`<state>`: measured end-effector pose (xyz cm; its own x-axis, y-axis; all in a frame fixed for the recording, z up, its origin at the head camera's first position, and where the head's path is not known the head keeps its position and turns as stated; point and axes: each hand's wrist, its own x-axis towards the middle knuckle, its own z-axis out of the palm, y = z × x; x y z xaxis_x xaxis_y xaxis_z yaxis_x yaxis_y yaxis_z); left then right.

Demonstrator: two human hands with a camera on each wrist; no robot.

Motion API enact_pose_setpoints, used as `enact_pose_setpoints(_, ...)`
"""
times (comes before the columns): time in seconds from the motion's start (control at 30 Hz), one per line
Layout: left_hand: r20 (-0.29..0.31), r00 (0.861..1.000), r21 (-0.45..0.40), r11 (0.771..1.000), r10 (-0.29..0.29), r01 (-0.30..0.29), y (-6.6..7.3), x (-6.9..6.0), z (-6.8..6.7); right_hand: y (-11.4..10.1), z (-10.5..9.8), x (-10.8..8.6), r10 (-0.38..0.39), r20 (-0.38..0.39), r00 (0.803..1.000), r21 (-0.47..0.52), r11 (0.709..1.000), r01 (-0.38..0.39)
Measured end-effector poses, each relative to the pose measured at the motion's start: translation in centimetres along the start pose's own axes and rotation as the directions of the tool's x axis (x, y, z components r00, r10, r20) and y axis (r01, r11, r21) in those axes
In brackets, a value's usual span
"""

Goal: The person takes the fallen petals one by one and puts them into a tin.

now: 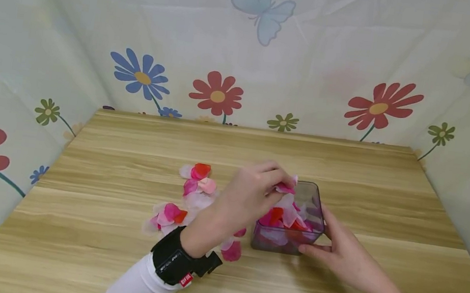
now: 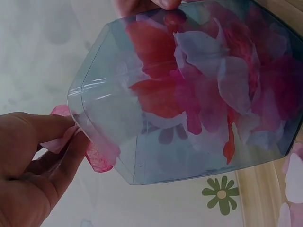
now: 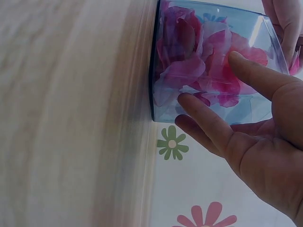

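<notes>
My left hand [image 1: 248,193] is above the left rim of a clear purple-tinted plastic box [image 1: 282,239], pinching pink artificial flower petals [image 2: 102,156] between thumb and fingers. In the left wrist view those petals are at the box's rim. Red, pink and white petals [image 1: 292,218] lie heaped inside the box, seen through its wall. At the box's right near corner, my right hand [image 1: 349,258] holds it, thumb on the near side and fingers along the right side. Loose petals [image 1: 170,214] lie on the table left of the box, partly hidden by the left forearm.
The wood-grain table [image 1: 104,258] meets a pale fabric backdrop [image 1: 180,20] printed with flowers and a butterfly at its back and sides. A black strap [image 1: 173,257] with a small attached piece circles the left wrist, over a white sleeve [image 1: 138,287].
</notes>
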<state>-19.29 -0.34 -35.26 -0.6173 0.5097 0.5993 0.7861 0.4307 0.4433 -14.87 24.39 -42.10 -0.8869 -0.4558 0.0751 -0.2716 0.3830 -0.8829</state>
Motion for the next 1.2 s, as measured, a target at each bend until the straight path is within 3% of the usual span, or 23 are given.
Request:
enact_pose_setpoints(0.23, 0.073, 0.997, 0.027, 1.000, 0.004, -0.006, 0.2, 0.0, 0.7, 0.2, 0.2, -0.2, 0.003, 0.001, 1.000, 0.026, 1.000, -0.003)
enact_pose_setpoints(0.53, 0.182, 0.982, 0.069, 0.997, -0.045, 0.033, 0.1, -0.2, 1.1, 0.3, 0.3, -0.2, -0.007, 0.004, 1.000, 0.057, 0.998, 0.006)
enact_pose_setpoints(0.73, 0.219, 0.975, 0.096, 0.995, -0.027, 0.006, -0.1, -0.1, 1.3, 0.2, 0.3, -0.3, 0.028, 0.009, 1.000, 0.067, 0.997, -0.029)
enact_pose_setpoints(0.83, 0.262, 0.965, 0.097, 0.995, -0.028, 0.003, -0.2, -0.2, 1.3, 0.2, 0.3, -0.2, 0.025, 0.006, 1.000, 0.056, 0.998, -0.025)
enact_pose_setpoints(1.07, 0.381, 0.924, 0.130, 0.991, -0.034, -0.018, -0.5, -0.1, 1.2, 0.3, 0.2, 0.0, -0.020, 0.000, 1.000, 0.005, 1.000, 0.020)
enact_pose_setpoints(1.2, 0.394, 0.919, 0.130, 0.990, 0.007, -0.063, -0.6, -0.2, 1.3, 0.2, 0.1, 0.0, -0.030, 0.001, 1.000, 0.000, 1.000, 0.030)
